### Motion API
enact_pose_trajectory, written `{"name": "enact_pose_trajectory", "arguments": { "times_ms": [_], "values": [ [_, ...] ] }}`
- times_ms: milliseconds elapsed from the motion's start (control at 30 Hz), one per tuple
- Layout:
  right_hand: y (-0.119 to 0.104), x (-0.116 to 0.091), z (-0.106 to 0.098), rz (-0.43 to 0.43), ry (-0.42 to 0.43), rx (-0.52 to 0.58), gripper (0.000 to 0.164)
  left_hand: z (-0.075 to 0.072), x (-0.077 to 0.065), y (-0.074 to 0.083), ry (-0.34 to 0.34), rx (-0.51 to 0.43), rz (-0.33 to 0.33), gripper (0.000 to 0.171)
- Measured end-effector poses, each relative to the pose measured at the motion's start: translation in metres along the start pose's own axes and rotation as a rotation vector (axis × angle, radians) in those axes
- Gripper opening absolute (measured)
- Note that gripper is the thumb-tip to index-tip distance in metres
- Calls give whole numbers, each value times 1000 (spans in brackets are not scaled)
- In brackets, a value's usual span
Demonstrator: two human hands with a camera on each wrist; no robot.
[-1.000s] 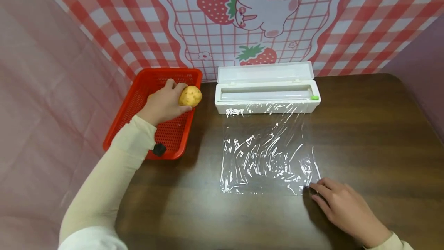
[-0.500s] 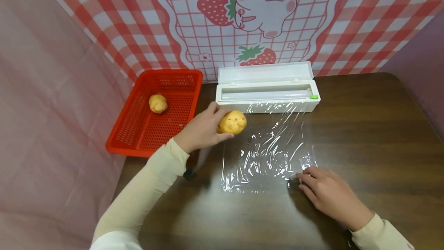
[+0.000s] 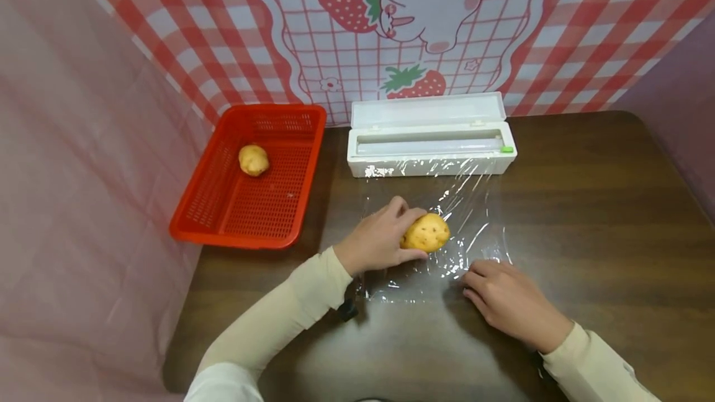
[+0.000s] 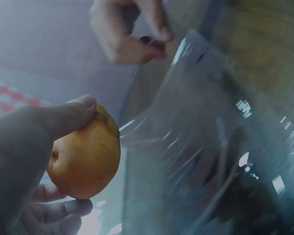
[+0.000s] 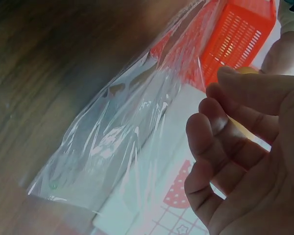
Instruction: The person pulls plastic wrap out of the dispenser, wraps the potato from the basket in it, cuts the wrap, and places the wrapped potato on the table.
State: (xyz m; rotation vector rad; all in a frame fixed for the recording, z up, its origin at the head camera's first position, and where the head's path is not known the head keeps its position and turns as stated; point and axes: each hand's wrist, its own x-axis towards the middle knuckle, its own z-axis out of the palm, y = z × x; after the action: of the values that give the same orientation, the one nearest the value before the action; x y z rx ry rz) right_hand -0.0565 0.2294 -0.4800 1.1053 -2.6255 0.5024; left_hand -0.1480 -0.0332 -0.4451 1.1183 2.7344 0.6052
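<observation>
My left hand (image 3: 385, 237) grips a yellow potato (image 3: 427, 233) between thumb and fingers, close over a sheet of clear plastic wrap (image 3: 472, 200). In the left wrist view the potato (image 4: 85, 156) shows a dark patch near the thumb. The wrap runs forward from a white dispenser box (image 3: 432, 166) with its lid raised. At the sheet's near right corner is my right hand (image 3: 511, 296), thumb and fingertips pinching the film. The right wrist view shows the wrap (image 5: 122, 132) slanting up in creases beside the curled fingers (image 5: 201, 129).
A red plastic basket (image 3: 290, 237) stands at the left, with another potato (image 3: 254, 160) in it. A red-and-white checked cloth (image 3: 223, 36) hangs behind the brown wooden table (image 3: 603, 203). Pink fabric (image 3: 72, 203) covers the left side.
My left hand has carried the potato out of the basket, rightward and towards me, to over the wrap. My right hand has shifted left and slightly away from me, drawing the film corner in.
</observation>
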Motion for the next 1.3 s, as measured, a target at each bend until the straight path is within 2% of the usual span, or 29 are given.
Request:
{"name": "enact_pose_trajectory", "arguments": {
  "times_ms": [167,200,233,333,633,833,1033,1167,1300],
  "values": [
    [-1,3,3,19,-78,-8,11,21,6,5,-48,-3,-5,74],
    [-2,3,4,28,-97,-11,12,24,8,6,-57,2,1,75],
    [-4,3,5,38,-120,-12,20,28,9,7,-61,12,10,75],
    [-7,2,8,46,-169,-10,22,36,11,8,-69,35,42,75],
    [-7,3,21,-12,-209,-58,24,49,10,5,-108,74,74,75],
    [-2,2,30,-64,-163,-94,25,51,10,5,-94,103,99,76],
    [2,4,32,-107,-123,-100,22,50,11,6,-95,127,90,77],
    [4,6,34,-99,-61,-71,17,51,11,6,-97,169,96,78],
    [5,11,36,-75,17,-37,19,52,11,5,-87,220,117,80]
  ]
}}
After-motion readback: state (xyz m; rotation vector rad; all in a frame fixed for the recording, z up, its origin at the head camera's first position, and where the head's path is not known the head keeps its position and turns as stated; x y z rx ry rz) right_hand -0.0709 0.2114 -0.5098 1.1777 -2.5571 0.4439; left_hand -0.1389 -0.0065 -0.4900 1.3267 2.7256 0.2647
